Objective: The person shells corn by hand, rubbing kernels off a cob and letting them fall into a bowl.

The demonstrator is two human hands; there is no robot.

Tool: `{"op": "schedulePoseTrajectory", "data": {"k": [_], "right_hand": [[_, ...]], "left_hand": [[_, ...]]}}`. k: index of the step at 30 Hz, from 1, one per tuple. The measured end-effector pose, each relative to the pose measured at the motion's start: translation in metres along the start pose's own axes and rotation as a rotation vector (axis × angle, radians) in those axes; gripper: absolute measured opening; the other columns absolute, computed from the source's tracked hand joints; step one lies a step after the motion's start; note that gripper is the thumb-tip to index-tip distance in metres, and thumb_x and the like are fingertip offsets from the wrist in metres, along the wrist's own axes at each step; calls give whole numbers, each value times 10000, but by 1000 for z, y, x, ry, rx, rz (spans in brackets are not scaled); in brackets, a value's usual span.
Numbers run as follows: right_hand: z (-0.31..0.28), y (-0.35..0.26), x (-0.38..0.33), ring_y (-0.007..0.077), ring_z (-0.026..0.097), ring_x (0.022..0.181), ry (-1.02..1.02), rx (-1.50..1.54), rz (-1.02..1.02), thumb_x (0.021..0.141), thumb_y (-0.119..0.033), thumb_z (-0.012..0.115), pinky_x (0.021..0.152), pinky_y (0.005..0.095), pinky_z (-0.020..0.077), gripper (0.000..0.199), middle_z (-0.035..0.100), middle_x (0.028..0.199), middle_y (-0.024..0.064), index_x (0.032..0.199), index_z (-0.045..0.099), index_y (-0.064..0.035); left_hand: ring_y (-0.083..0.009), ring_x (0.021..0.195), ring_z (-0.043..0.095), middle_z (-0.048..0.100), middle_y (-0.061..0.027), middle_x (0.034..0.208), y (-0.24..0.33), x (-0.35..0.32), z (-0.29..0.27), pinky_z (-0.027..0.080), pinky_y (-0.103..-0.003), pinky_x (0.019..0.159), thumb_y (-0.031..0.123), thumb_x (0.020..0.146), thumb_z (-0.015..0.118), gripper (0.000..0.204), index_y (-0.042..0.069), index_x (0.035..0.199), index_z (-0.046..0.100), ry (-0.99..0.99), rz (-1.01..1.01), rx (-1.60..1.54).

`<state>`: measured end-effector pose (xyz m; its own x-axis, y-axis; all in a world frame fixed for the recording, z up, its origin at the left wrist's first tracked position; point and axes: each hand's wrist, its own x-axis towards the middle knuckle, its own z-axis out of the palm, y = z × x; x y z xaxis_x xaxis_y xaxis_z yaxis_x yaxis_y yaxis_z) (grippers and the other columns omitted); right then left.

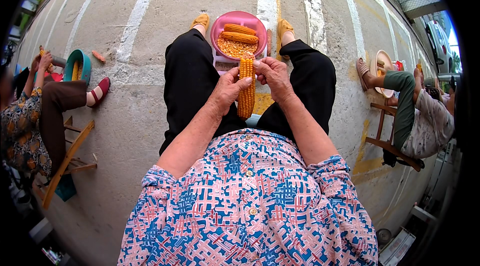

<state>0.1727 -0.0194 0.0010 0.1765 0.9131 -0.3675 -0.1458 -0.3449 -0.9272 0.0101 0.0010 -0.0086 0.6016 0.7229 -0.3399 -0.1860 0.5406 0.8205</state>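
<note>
A dried corn cob [246,88] with orange kernels is held up over my lap. My left hand [227,90] grips it from the side, the thumb lying across the kernels. With fingers curled, my right hand [275,77] presses its thumb and fingertips to the far end of the cob, where some kernels are off. Just beyond that end, a pink basin [238,15] stands between my feet. Loose kernels [236,49] cover its bottom, and two whole corn cobs [239,36] lie on top of them.
At the left a seated person [50,111] holds corn near a teal basin [73,61]. A second seated person [425,106] is at the right by a cream basin [384,61]. A stripped cob [98,56] lies on the concrete. Parked cars [439,41] stand farther right.
</note>
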Motion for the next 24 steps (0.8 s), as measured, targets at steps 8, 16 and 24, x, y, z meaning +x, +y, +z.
{"op": "schedulePoseTrajectory", "data": {"k": [8, 16, 24], "right_hand": [[0, 8, 4, 50, 467, 562, 39, -7, -48, 848, -174, 577, 515, 203, 406, 160, 536, 663, -9, 777, 601, -33], [-3, 8, 1, 78, 519, 517, 38, 242, 104, 863, -201, 544, 476, 209, 418, 161, 592, 667, 15, 771, 575, -74], [-5, 10, 1, 80, 545, 525, 66, 317, 138, 876, -217, 544, 474, 213, 436, 146, 637, 718, 36, 840, 579, -80]], "left_hand": [[-70, 852, 556, 581, -9, 977, 1, 0, 0, 463, -217, 746, 187, 865, 612, 369, 32, 1183, 508, -24, -13, 30], [-95, 881, 572, 589, -20, 1004, 1, -1, -2, 485, -255, 752, 201, 876, 596, 366, 45, 1195, 506, -24, -44, -38], [-100, 841, 566, 582, -18, 963, 4, -1, -2, 492, -255, 676, 224, 875, 590, 375, 44, 1193, 510, 48, -96, -57]]}}
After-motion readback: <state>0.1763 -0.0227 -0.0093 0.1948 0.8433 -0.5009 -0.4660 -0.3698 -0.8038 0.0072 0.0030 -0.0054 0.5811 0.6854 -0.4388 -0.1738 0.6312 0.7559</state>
